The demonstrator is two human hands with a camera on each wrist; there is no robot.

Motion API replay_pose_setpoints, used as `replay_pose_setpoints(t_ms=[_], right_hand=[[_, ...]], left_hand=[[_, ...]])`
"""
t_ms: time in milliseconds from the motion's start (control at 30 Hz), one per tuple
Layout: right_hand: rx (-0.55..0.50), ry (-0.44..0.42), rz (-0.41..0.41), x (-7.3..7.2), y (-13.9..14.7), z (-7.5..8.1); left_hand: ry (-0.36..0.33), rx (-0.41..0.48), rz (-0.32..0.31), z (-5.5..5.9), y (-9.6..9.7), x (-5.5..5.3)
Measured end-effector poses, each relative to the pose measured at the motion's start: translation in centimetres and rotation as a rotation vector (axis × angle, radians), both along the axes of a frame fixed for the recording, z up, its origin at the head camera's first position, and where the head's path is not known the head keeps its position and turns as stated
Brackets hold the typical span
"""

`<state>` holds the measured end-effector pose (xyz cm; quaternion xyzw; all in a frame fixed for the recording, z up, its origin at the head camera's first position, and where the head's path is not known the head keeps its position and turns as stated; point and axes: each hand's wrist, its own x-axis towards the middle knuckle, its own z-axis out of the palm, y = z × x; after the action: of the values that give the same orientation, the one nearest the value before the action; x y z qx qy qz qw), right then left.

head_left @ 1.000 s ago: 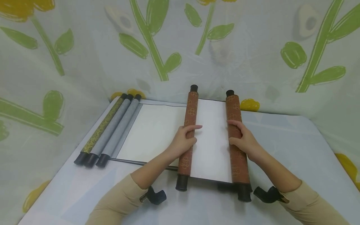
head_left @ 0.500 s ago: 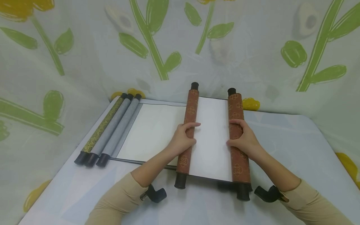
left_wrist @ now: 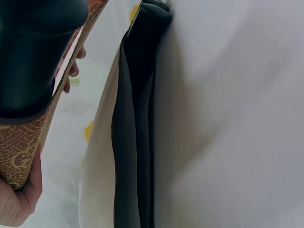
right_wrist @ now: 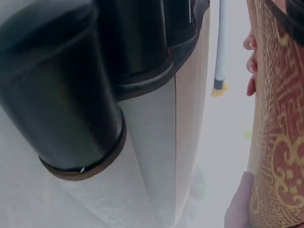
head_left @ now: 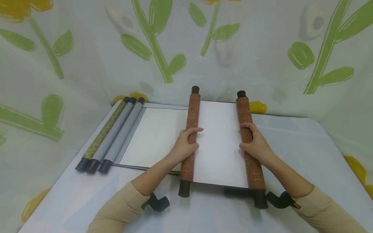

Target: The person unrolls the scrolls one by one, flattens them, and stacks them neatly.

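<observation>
A hanging scroll with brown-red, gold-patterned backing is held partly unrolled over the table, its white paper [head_left: 221,142] facing up. My left hand [head_left: 184,145] grips the left roll [head_left: 193,111], thumb and forefinger curled round its inner side. Likewise my right hand [head_left: 257,144] holds the right roll [head_left: 244,111] near its middle. Black knobs cap both rolls; one knob [left_wrist: 42,57] looms close in the left wrist view. Beneath lies another open scroll [head_left: 157,136], its right part hidden by the held one.
At the left, two grey rolls [head_left: 123,132] and a yellow-patterned roll [head_left: 106,129] lie side by side on the table [head_left: 58,200]. Black end knobs [right_wrist: 71,95] of grey rolls show in the right wrist view. A floral cloth [head_left: 93,48] hangs behind.
The two brown-red rolls have moved apart, the left one leftward and the right one rightward. A wider strip of white paper shows between them. Both hands keep their hold.
</observation>
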<state>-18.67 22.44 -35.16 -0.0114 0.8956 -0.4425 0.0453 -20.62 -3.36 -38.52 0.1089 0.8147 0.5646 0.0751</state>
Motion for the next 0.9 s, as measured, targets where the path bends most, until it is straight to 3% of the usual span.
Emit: replay_pose_setpoints(t_ms=[333, 667, 900], right_hand=[[-0.061, -0.017, -0.015, -0.1, 0.6, 0.0], [-0.056, 0.028, -0.016, -0.3, 1.2, -0.1], [-0.063, -0.015, 0.016, -0.2, 1.5, 0.2]], left_hand=[[-0.007, -0.033, 0.014, 0.2, 0.4, -0.8], [0.041, -0.026, 0.007, 0.3, -0.6, -0.9], [0.022, -0.025, 0.013, 0.3, -1.0, -0.9]])
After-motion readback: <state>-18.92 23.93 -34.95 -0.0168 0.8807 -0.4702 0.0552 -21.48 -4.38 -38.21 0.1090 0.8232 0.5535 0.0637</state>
